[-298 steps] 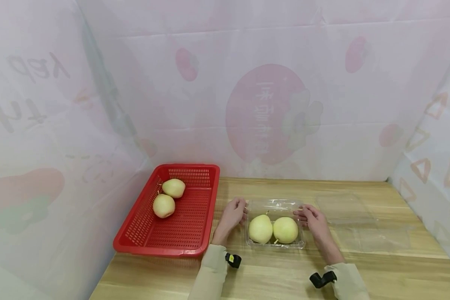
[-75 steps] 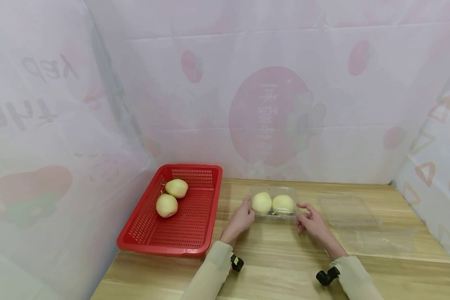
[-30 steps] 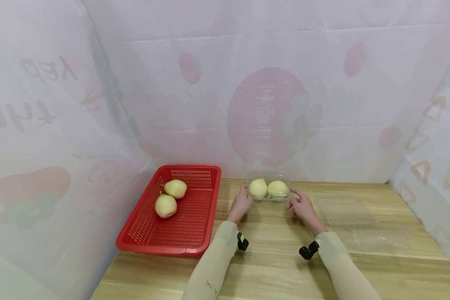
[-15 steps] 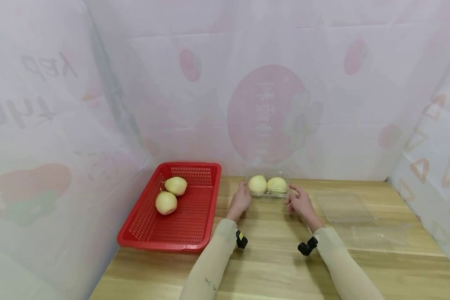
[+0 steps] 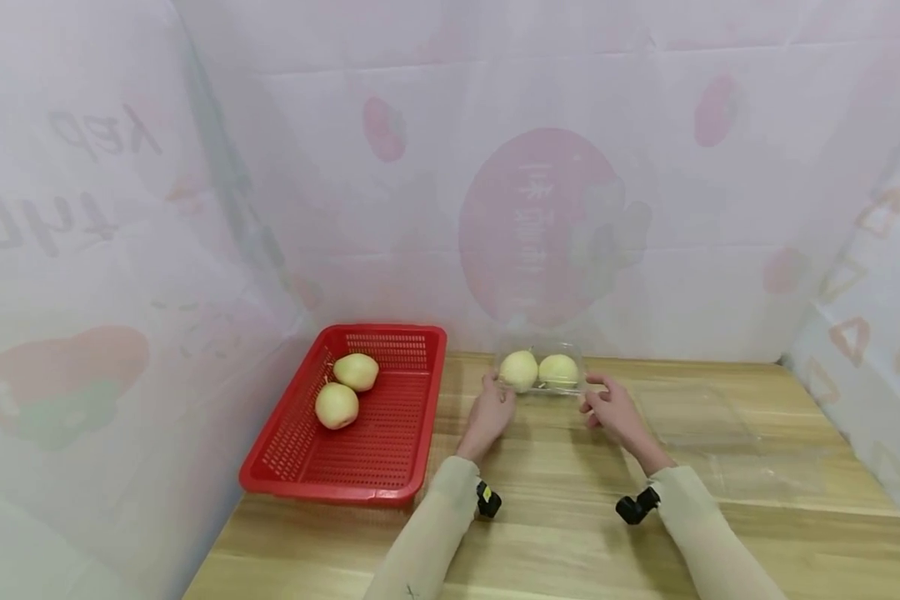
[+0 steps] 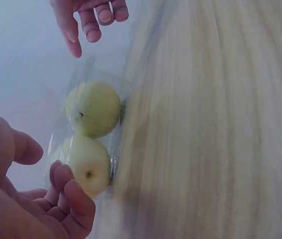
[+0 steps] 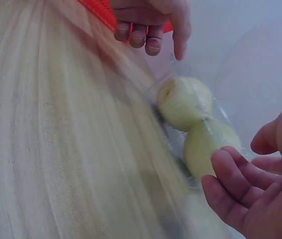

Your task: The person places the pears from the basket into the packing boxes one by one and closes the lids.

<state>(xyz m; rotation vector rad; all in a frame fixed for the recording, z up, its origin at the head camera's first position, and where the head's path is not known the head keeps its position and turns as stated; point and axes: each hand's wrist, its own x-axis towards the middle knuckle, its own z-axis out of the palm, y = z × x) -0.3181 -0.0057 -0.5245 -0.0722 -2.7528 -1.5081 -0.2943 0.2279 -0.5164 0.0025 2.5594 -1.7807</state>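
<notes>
"Any writing?"
"Pale lettering [image 5: 42,232] on the cloth [image 5: 412,217], reversed, hard to read."
"Hands?"
"Left hand [image 5: 492,410] and right hand [image 5: 612,407], fingers loose, flank the box [image 5: 538,389] of 2 pears [image 5: 519,372], far back on the table [image 5: 555,500]."

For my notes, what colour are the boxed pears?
Pale yellow pears, clearest in the head view.

Head view: high, facing forward-down. Wrist views: close, from opposite sides, sharing boxed pears [image 6: 95,110].
</notes>
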